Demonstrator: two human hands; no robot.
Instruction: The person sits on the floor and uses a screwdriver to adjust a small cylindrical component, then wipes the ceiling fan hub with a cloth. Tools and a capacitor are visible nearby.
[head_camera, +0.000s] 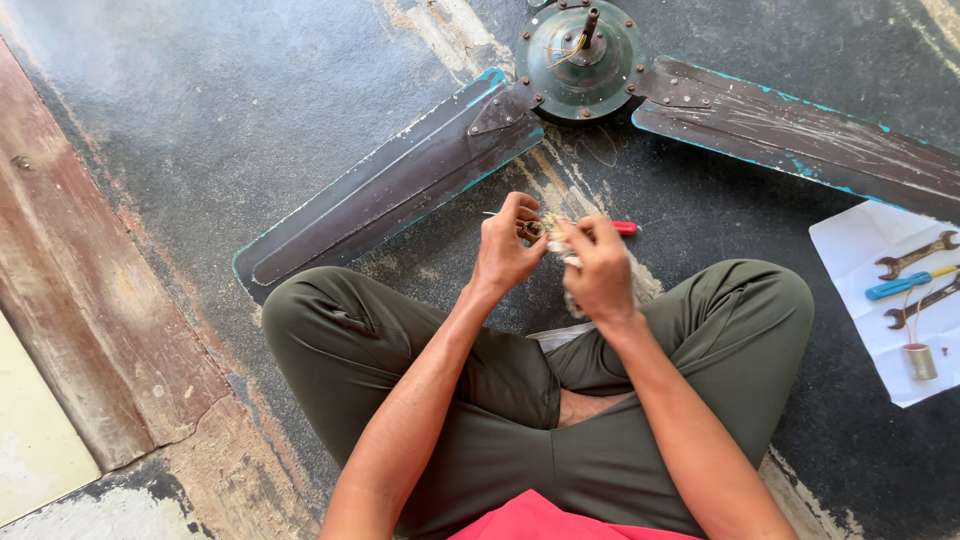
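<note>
Seated cross-legged beside a ceiling fan (580, 60), the left hand (505, 250) and right hand (598, 265) both pinch a small wire bundle (549, 226); close, steady grips suit such fiddly work.

The small part (548, 228) between the hands is mostly covered by fingers. The right fan blade (800, 135) runs off the right edge; the far motor housing (580, 55) is cropped.

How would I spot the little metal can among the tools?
Look at the white sheet on the dark floor, right of the person's knee. Two wrenches and a blue-handled screwdriver lie across it. Below them stands the small silver cylinder, the only upright thing, with thin red wires rising from it.
</note>
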